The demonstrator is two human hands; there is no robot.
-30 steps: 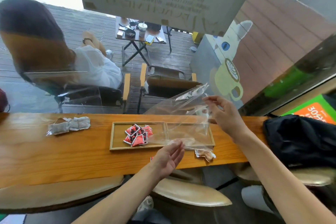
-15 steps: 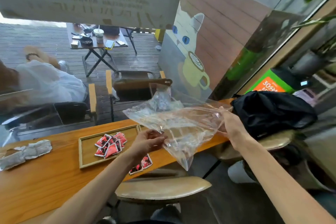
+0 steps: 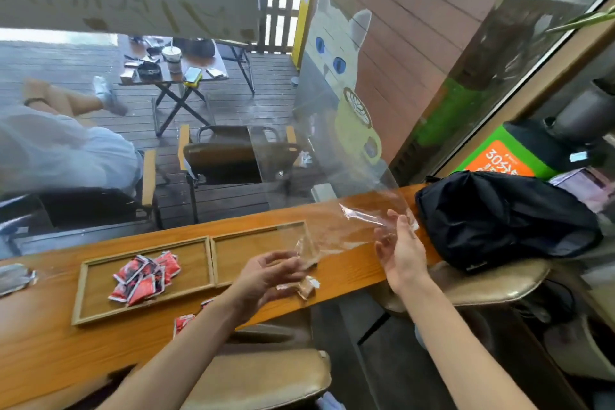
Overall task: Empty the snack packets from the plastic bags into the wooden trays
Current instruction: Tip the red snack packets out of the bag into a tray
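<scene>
Both hands hold an empty clear plastic bag [image 3: 342,230] stretched low over the right part of the wooden counter. My left hand [image 3: 269,273] pinches its crumpled left corner near the right tray. My right hand [image 3: 399,250], palm up, grips its right edge at the fingertips. The left wooden tray [image 3: 83,289] holds a pile of red snack packets [image 3: 146,276]. Nothing lies in the right wooden tray [image 3: 253,230]. Two more red packets [image 3: 184,323] lie at the counter's near edge, and a tan packet [image 3: 307,286] lies by my left hand.
A black bag [image 3: 499,220] lies on the counter's right end, close to my right hand. Silver packets [image 3: 13,276] sit at the far left. Padded stools [image 3: 266,376] stand under the counter. A window pane rises just behind it, with a seated person outside.
The bag has come down from mid-air in front of me to just above the counter's right end and is now spread flatter. My left hand moved right along the front edge.
</scene>
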